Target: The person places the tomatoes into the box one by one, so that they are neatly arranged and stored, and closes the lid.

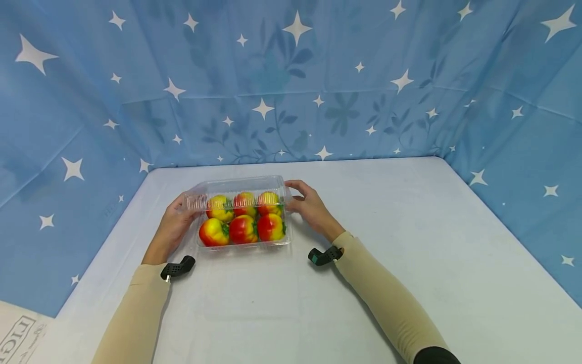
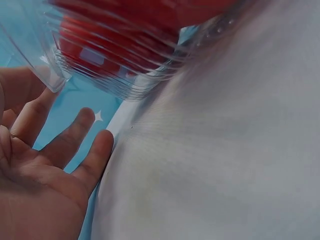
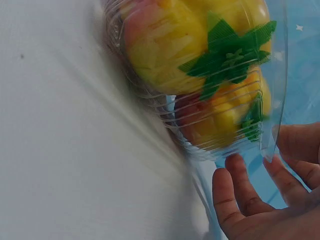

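Note:
A clear plastic clamshell container [image 1: 254, 246] holds several red-and-yellow fruits [image 1: 243, 229] with green leaves, in two rows. Its transparent lid [image 1: 241, 185] stands partly raised and tilted over the back row, leaving the front row uncovered. At the left end, my left hand [image 1: 176, 222] pinches the lid's corner; in the left wrist view the other fingers [image 2: 75, 135] spread below it. My right hand [image 1: 311, 207] pinches the plastic rim at the right end. There, in the right wrist view, thumb and forefinger meet the corner while other fingers [image 3: 227, 195] extend beneath the ribbed wall.
The container sits on a white-covered table [image 1: 386, 212], left of its middle. A blue curtain [image 1: 318, 76] with white stars rises behind and on both sides. Printed pale material [image 1: 20, 333] shows at the lower left corner. Each wrist wears a black device [image 1: 325, 256].

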{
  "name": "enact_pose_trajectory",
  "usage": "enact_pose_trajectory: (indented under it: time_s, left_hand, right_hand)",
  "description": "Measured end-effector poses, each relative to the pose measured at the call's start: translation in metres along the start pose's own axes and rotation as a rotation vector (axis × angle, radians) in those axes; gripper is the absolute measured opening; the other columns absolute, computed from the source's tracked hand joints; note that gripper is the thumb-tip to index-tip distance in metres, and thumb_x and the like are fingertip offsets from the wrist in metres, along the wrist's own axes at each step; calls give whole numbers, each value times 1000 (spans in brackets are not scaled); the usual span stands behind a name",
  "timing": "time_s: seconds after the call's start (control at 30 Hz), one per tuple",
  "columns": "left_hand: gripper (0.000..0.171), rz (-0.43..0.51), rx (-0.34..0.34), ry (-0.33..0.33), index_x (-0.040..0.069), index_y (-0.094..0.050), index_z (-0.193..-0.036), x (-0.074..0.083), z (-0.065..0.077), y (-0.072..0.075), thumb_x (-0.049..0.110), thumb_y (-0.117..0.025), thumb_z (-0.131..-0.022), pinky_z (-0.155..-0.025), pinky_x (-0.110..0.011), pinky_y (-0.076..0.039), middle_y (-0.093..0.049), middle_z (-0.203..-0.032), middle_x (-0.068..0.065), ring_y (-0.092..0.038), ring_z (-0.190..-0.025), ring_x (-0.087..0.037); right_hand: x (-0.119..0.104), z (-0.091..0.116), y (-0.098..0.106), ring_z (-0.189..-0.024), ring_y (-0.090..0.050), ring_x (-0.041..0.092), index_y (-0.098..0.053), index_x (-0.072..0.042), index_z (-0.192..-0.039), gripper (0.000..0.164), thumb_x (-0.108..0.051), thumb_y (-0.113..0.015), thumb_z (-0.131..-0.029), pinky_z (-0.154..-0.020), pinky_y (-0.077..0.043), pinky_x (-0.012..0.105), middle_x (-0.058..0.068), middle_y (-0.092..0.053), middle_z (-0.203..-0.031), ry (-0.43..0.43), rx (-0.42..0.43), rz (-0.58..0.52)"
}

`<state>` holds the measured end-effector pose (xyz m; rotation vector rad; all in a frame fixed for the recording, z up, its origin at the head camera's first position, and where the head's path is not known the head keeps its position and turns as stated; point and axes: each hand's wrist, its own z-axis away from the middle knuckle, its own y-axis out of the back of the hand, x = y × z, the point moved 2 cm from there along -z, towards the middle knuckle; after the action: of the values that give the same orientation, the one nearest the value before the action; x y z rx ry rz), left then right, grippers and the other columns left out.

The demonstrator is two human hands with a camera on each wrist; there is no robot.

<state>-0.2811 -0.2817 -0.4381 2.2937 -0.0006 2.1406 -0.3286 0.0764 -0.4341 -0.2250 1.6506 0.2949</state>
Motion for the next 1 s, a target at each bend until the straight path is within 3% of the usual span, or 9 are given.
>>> enact_pose_trajectory:
  time_s: [0.13,0.2,0.3,0.4,0.53,0.7,0.83,0.93,1.0]
  left_hand:
    - [42,-28,-3,-11,5,-52,-148,1,0,0,21,-63,-111,-99,-15,-50,-62,-149,2,-56,-125,-11]
    - [35,-30,-8,-16,6,-53,-143,1,1,0,22,-61,-112,-107,-19,-48,-53,-161,-5,-52,-139,-16]
    - [30,-74,2,-8,9,-55,-138,3,2,0,25,-59,-113,-121,-29,-37,-44,-165,-13,-40,-153,-24]
    - [37,-138,8,1,6,-54,-142,5,3,0,31,-54,-115,-128,-40,-25,-42,-168,-13,-30,-159,-28]
    - [53,-150,-9,28,-2,-46,-150,7,4,0,40,-44,-117,-129,-40,-24,-39,-168,-12,-31,-155,-30]
    - [64,-171,-85,120,1,-36,-161,13,8,3,45,-43,-116,-128,-50,-25,-27,-170,-18,-32,-154,-38]
    - [64,-228,-141,133,9,-34,-167,18,16,9,44,-47,-115,-119,-33,-41,-27,-172,-19,-42,-148,-35]
    - [63,-271,-157,64,12,-34,-169,25,25,14,42,-49,-115,-103,-18,-49,-34,-169,-22,-52,-138,-19]
    - [62,-308,-154,-4,13,-33,-169,31,33,17,39,-49,-116,-105,-19,-49,-39,-167,-25,-55,-135,-10]
  right_hand:
    - [-1,0,3,-126,-63,38,-58,-4,-150,49,-1,-64,-102,-91,-58,33,12,-46,-163,14,-27,-11]
    - [-1,0,5,-124,-64,36,-60,-4,-150,47,-4,-64,-103,-88,-58,32,12,-49,-161,17,-41,-4]
    - [-1,0,7,-122,-64,34,-61,-4,-149,46,-6,-64,-103,-88,-59,33,12,-53,-157,14,-57,14]
    - [-1,0,9,-122,-65,31,-63,-5,-147,44,-7,-62,-104,-93,-60,36,10,-58,-152,-1,-60,23]
    - [-3,1,10,-122,-66,32,-64,0,-146,41,-7,-55,-106,-98,-59,43,13,-61,-149,-3,-55,7]
    - [-2,2,11,-110,-70,29,-62,1,-147,45,-12,-63,-105,-86,-61,37,17,-65,-142,10,-69,30]
    - [-2,2,12,-100,-70,26,-65,-2,-143,43,-12,-68,-101,-76,-59,33,17,-68,-130,27,-67,39]
    - [-4,4,11,-96,-71,26,-67,-1,-138,39,-11,-68,-101,-76,-59,34,17,-69,-123,44,-58,48]
    - [-4,4,11,-95,-71,27,-68,0,-137,37,-11,-68,-101,-78,-60,35,16,-69,-119,53,-59,60]
